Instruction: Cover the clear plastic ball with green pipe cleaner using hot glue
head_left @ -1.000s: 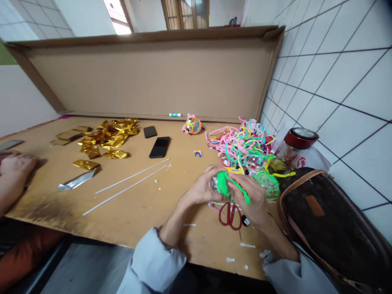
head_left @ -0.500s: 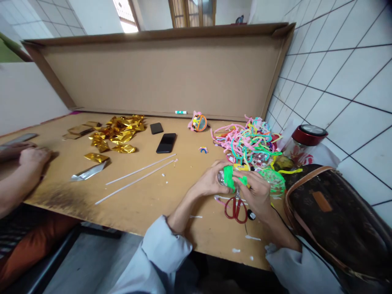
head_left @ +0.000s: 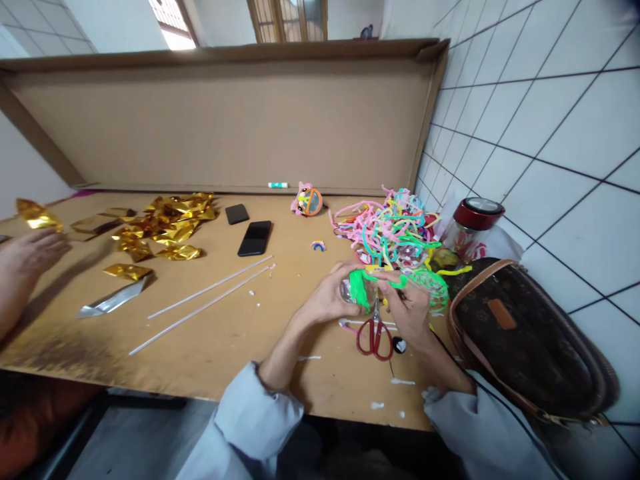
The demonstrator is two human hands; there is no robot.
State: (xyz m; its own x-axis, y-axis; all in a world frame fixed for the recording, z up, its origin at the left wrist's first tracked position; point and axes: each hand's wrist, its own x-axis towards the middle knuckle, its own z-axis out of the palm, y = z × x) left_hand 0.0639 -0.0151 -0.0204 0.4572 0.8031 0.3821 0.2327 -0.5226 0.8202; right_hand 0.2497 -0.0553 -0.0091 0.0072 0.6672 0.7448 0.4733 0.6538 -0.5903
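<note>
Just right of centre in the head view, a small clear ball (head_left: 346, 291) is cupped in the left hand (head_left: 330, 300), fingers curled snug round it, just above the table (head_left: 235, 330). A green pipe cleaner (head_left: 358, 285) is bunched over the ball, and its loose end is pinched tight in the right hand (head_left: 411, 312). Looks like the wrapping is only partly done tbh: clear surface can be seen beside the fuzz, and a green tail is left free. Red scissors (head_left: 375, 337) are parked right below the hands, and the pipe cleaner pile (head_left: 387, 227) sits just above. Far left, a gold foil scrap (head_left: 34, 215) is seen at a co-worker's hand (head_left: 27, 252).
</note>
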